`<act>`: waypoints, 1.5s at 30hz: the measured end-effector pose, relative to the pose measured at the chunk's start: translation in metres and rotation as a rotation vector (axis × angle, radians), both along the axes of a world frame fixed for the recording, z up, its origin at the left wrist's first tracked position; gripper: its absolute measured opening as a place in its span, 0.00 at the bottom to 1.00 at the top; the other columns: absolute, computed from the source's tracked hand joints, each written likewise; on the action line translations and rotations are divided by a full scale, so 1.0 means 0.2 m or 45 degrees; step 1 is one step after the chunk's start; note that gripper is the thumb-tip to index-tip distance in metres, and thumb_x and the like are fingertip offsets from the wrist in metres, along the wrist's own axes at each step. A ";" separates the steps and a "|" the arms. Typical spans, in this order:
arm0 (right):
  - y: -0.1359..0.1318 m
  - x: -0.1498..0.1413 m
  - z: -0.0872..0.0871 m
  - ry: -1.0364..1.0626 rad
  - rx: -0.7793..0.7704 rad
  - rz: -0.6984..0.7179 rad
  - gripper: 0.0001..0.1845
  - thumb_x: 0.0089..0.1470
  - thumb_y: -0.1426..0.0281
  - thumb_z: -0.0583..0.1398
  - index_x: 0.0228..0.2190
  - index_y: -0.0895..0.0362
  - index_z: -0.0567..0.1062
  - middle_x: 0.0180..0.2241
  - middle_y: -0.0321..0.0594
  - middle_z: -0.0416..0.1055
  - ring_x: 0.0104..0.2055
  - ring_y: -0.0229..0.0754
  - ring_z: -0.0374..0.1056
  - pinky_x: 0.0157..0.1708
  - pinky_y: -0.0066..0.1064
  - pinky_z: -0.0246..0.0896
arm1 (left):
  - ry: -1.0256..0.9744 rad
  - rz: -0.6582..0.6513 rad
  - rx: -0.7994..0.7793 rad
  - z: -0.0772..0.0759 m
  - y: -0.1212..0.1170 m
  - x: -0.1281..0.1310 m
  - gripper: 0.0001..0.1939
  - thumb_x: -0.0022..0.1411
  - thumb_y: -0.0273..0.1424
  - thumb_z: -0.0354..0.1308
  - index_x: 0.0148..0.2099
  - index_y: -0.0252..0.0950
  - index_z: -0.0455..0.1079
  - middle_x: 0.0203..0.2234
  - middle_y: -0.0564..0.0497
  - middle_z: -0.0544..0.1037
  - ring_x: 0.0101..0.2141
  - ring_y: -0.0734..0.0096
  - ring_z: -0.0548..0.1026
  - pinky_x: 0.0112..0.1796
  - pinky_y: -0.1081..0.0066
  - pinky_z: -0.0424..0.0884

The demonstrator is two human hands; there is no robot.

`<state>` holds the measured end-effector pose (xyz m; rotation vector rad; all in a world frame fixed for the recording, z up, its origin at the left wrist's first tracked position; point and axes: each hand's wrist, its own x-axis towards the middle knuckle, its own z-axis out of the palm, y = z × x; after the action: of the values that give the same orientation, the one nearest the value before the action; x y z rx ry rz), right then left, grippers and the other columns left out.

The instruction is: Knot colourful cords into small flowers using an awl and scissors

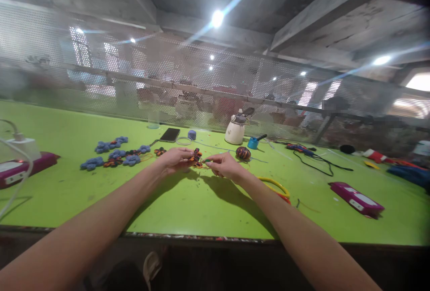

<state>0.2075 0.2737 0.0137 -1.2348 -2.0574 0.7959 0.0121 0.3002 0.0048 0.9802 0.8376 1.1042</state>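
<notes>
My left hand [178, 158] pinches a small crocheted flower [196, 156] of mottled orange and dark yarn above the green table. Close on its right, my right hand [223, 164] is closed around what looks like a slim crochet hook [207, 160] with a green part at the fingertips. The hook's tip is too small to make out. A ball of orange and dark yarn [242, 153] lies just beyond my right hand. Left of my hands, several blue-grey crocheted flowers [117, 154] lie in a group with darker orange ones [113, 162].
Behind my hands are a phone [169, 135], a blue yarn ball [191, 135], a white bottle [234, 130] and a blue pot-like container [253, 143]. Yellow rings [277, 185] lie by my right forearm. Purple power strips [356, 199] sit at both sides. A perforated screen [188, 84] stands behind.
</notes>
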 end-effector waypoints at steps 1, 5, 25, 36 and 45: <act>-0.01 0.00 0.00 0.044 -0.051 0.012 0.19 0.51 0.66 0.57 0.40 0.65 0.78 0.13 0.30 0.61 0.14 0.30 0.52 0.17 0.24 0.50 | -0.006 0.001 0.011 0.00 0.00 0.00 0.05 0.51 0.16 0.60 0.28 0.28 0.74 0.29 0.42 0.78 0.30 0.70 0.75 0.32 0.73 0.73; -0.02 -0.01 0.00 0.193 -0.176 0.026 0.20 0.50 0.65 0.58 0.40 0.66 0.77 0.12 0.29 0.60 0.13 0.29 0.51 0.15 0.23 0.49 | -0.028 0.025 0.058 0.01 -0.01 0.01 0.05 0.50 0.16 0.61 0.26 0.28 0.73 0.30 0.42 0.78 0.31 0.71 0.75 0.35 0.73 0.73; -0.04 -0.03 0.01 0.519 -0.529 0.052 0.10 0.48 0.66 0.61 0.25 0.61 0.71 0.13 0.30 0.63 0.12 0.27 0.51 0.13 0.21 0.39 | 0.099 0.067 0.291 -0.03 0.00 0.04 0.05 0.46 0.18 0.64 0.26 0.30 0.71 0.22 0.45 0.79 0.26 0.67 0.78 0.36 0.64 0.73; -0.04 -0.05 -0.01 0.691 -0.616 0.062 0.10 0.48 0.67 0.62 0.28 0.61 0.70 0.15 0.31 0.64 0.13 0.27 0.53 0.15 0.20 0.45 | -0.051 0.010 0.260 0.00 -0.03 0.05 0.07 0.44 0.20 0.64 0.27 0.31 0.69 0.24 0.47 0.78 0.29 0.68 0.77 0.39 0.65 0.72; -0.05 -0.09 -0.05 0.700 -0.607 0.062 0.10 0.46 0.67 0.63 0.24 0.61 0.69 0.14 0.31 0.65 0.13 0.28 0.54 0.14 0.20 0.45 | -0.037 0.026 0.160 0.02 -0.06 0.05 0.12 0.52 0.36 0.61 0.26 0.32 0.68 0.21 0.49 0.75 0.24 0.73 0.73 0.30 0.72 0.71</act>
<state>0.1899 0.2646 0.0039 -1.0404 -1.4968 1.5195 0.0231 0.2873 0.0082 1.0591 0.7632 1.1972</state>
